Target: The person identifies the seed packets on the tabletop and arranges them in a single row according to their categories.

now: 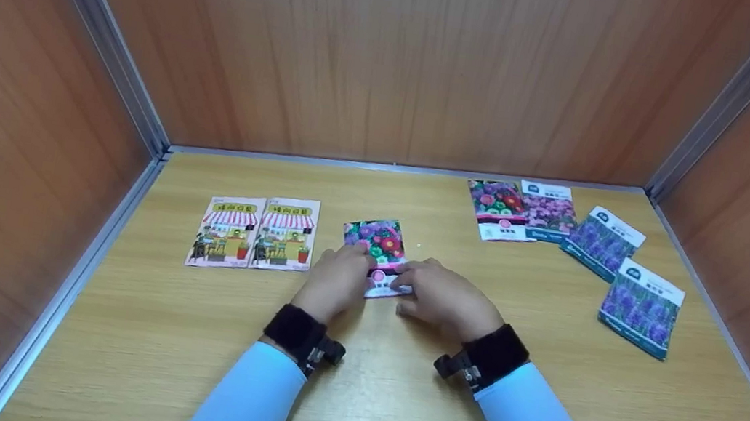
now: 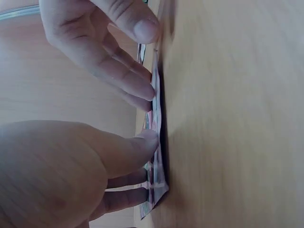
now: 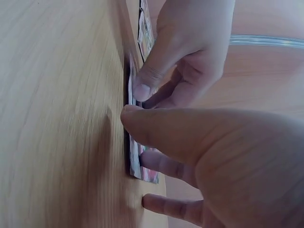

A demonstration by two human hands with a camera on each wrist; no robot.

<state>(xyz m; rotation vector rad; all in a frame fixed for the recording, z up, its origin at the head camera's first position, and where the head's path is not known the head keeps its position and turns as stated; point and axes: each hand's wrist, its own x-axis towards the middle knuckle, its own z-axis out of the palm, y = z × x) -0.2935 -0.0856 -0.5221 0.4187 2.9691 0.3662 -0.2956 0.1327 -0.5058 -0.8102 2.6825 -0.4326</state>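
Note:
A flat seed packet (image 1: 386, 241) with mixed pink, red and purple blooms lies slightly turned at the middle of the table. Fairly straight fingers of my left hand (image 1: 339, 275) rest along its left side, and the left thumb (image 2: 148, 138) touches the near part. From the right, my right hand (image 1: 447, 298) reaches over the lower right corner with fingertips on the printed face. That hand's thumb (image 3: 133, 114) sits low at the packet's near edge. Seen from the left wrist, the packet (image 2: 156, 175) lies close along the tabletop under both hands.
Two matching packets with a striped-awning shop picture (image 1: 225, 232) lie side by side on the left. At the back right are another mixed-bloom packet (image 1: 498, 209), a pink-flower packet (image 1: 549, 213) and two purple-flower packets (image 1: 642, 307). Wooden panels (image 1: 410, 61) enclose the table.

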